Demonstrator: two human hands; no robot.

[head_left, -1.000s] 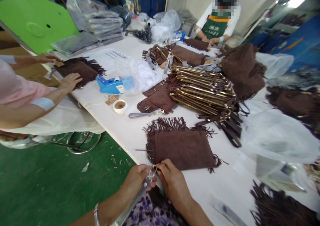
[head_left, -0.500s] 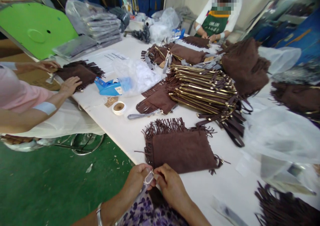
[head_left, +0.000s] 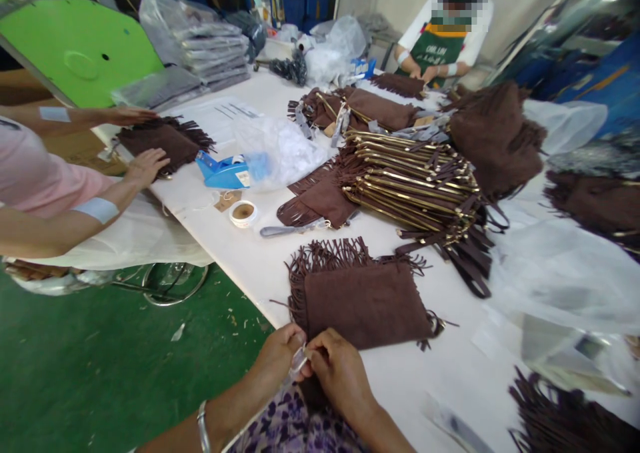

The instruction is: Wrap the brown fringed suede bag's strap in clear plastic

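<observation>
The left hand [head_left: 275, 359] and right hand [head_left: 337, 373] meet at the near table edge, both pinching a small metal clasp [head_left: 299, 358] on a clear-wrapped strap that runs down toward the lap. Just beyond the knuckles lies a brown fringed pouch [head_left: 363, 299], flat on the white table [head_left: 250, 256]. Farther out sit a stack of gold-trimmed pouches [head_left: 415, 186], a tape roll [head_left: 243, 213] and a blue tape dispenser [head_left: 223, 170]. At the left, a co-worker's hand [head_left: 146, 166] rests on another fringed pouch [head_left: 163, 139].
</observation>
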